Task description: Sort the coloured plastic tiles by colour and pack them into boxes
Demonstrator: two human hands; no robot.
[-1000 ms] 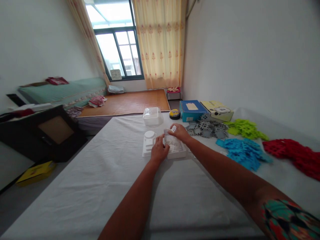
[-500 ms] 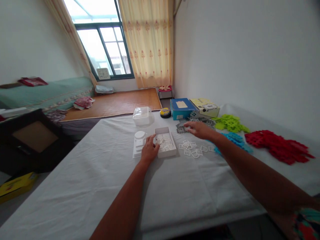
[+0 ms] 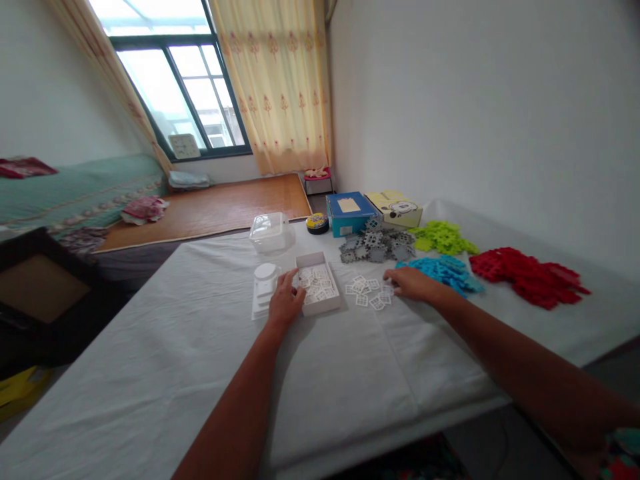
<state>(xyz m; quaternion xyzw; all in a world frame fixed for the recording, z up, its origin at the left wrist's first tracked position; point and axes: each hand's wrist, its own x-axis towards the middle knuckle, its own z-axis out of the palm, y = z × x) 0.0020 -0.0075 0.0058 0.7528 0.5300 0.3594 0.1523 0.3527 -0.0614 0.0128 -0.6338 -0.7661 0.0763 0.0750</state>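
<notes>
Open white box [image 3: 323, 307] on the cloth-covered table [image 3: 200, 360], nearer the far edge than the near one, its long axis running from the near edge toward the far edge, with the far end canted slightly to the left and the open top facing up over white pieces [image 3: 317, 285]. The left hand [image 3: 284, 301] lies with bent fingers at the box's left wall, its grip indeterminable; the right hand [image 3: 413, 284] reaches, fingers curled down, to the scattered white squares [image 3: 362, 301], any pinch likewise indeterminable.
</notes>
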